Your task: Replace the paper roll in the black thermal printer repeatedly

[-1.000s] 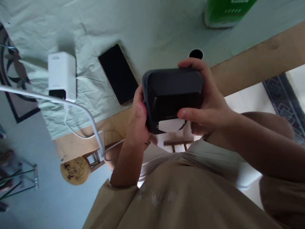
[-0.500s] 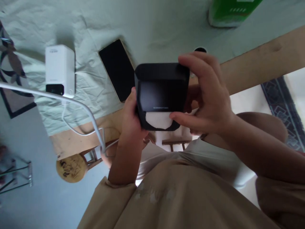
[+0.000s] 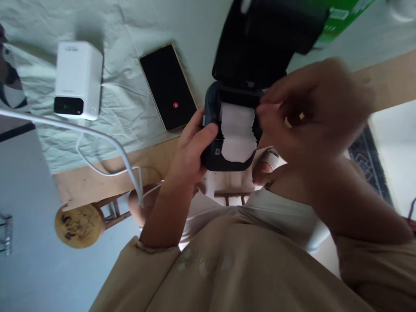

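Observation:
A black portable printer (image 3: 212, 161) rests in my left hand (image 3: 191, 149), whose fingers are wrapped round its left side with the thumb on the front edge. Its black lid (image 3: 256, 47) stands open, tilted away at the top. Inside lies a roll of white paper (image 3: 238, 119), with a ragged-edged end draped over the front. At the printer's right side, my right hand (image 3: 312, 112) is blurred; its thumb and index finger come together in a pinch by the paper and lid hinge. What is between those fingertips is hidden.
A dark-screened phone (image 3: 167, 86) lies on the cloth-covered table left of the printer. Further left stands a white power bank (image 3: 76, 80) with a white cable (image 3: 110, 141) attached. A green box (image 3: 346, 19) is behind the lid. A round wooden stool (image 3: 79, 225) stands below the table edge.
The printer's lid has swung open, exposing the paper roll. My right hand has let go of the outer casing and moved to the right side of the opening. A red icon shows on the phone.

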`<action>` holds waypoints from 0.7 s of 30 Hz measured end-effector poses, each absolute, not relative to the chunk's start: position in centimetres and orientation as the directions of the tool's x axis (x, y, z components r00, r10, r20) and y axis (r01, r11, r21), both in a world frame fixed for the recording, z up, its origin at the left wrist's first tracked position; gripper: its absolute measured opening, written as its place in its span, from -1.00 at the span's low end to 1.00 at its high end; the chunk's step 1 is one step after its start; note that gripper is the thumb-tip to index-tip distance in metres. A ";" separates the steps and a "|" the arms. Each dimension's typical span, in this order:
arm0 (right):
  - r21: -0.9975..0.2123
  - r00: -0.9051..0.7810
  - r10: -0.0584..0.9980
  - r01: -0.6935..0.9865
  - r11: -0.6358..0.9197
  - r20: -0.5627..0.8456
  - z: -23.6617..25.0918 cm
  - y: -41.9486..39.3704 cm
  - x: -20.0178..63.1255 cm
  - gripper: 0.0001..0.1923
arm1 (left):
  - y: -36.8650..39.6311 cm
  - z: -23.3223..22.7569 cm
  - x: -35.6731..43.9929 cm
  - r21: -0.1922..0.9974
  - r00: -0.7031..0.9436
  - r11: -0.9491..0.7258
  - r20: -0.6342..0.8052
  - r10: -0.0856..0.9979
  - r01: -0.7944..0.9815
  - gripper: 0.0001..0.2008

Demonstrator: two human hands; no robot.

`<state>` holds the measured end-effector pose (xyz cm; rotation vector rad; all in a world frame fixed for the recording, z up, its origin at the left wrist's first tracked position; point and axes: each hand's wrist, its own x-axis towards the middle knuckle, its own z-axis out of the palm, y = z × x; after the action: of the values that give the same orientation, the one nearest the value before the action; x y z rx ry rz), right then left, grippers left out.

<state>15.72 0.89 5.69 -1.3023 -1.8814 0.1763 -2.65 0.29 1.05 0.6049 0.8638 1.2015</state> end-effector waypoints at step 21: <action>-0.980 -0.001 0.980 0.034 0.197 0.197 3.4 5.9 23.2 -0.46 | 0.8 1.3 -3.0 0.733 0.073 0.335 -0.365 0.928 -0.592 -0.79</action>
<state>23.16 5.86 3.44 -1.0876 -1.3194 1.0437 -3.00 0.76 1.26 0.4506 0.9227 1.2003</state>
